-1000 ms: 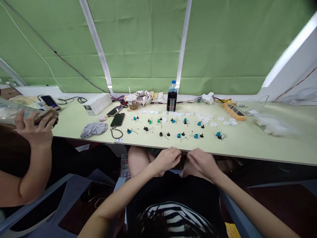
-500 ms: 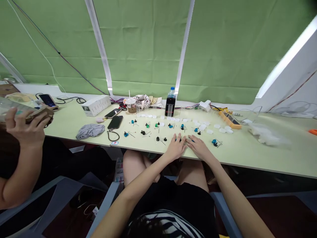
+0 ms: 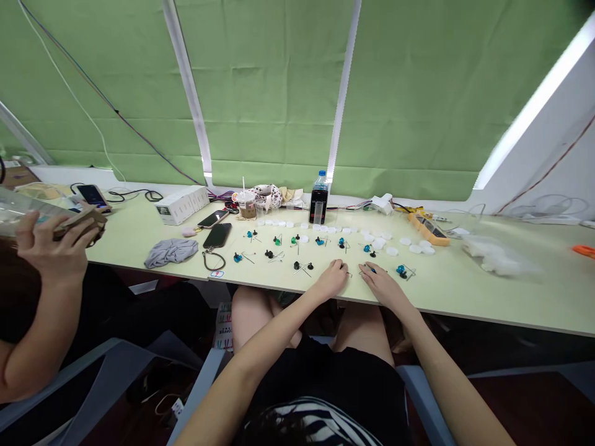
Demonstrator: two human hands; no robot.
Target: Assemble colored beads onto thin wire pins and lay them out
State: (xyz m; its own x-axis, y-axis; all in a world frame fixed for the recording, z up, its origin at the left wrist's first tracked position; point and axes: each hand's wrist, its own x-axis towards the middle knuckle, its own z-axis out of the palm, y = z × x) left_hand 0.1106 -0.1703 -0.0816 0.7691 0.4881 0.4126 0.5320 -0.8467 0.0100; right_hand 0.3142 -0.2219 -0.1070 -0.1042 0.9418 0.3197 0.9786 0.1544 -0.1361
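Observation:
At the table's front edge, my left hand (image 3: pixel 333 280) is curled with its fingertips on a small black part (image 3: pixel 343 265), mostly hidden by the fingers. A hand's width away, my right hand (image 3: pixel 380 284) rests low on the tabletop with bent fingers over a small blue part (image 3: pixel 373 270); a thin metal end shows beside it. Left of my hands lies a set of black knob-like pieces with thin metal rods (image 3: pixel 297 266). A blue and black set with a bent wire (image 3: pixel 401 271) lies right of my right hand. Several similar small sets form a row behind.
White round caps (image 3: pixel 392 251) lie behind the small sets. A dark bottle (image 3: pixel 318 198) with a phone before it stands at the back. Also there: a yellow multimeter (image 3: pixel 428 230), a plastic bag (image 3: pixel 493 255), phones (image 3: pixel 217 235), a grey cloth (image 3: pixel 171 252). A co-worker's hand (image 3: pixel 56 244) is at left.
My hands have moved apart: the left has curled its fingers and shifted slightly, the right has slid a little to the right. The view has tilted slightly.

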